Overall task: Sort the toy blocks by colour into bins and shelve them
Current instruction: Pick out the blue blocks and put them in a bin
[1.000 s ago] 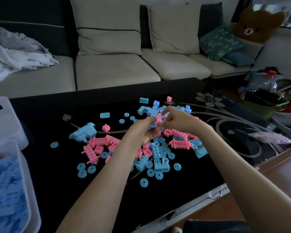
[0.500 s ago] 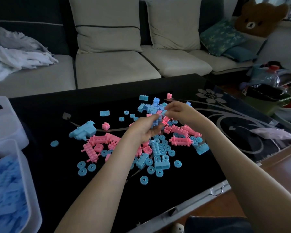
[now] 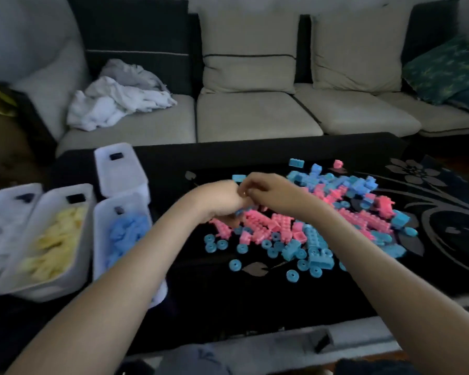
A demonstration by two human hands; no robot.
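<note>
Hands, left (image 3: 217, 202) and right (image 3: 269, 191), curled together

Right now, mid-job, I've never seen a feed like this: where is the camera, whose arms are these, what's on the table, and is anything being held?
There is no machine here: a person works with two bare hands. Every picture comes from one wide camera worn on their head, looking forward and down, so the arms enter from the bottom edge. The left hand and right hand meet, fingers curled, over a black table strewn with pink blocks and blue blocks. The picture is blurred there, so I cannot tell what, if anything, they grip. At the left stand white bins: the blue bin holds blue pieces, the yellow bin yellow ones. A sofa lies behind.
</note>
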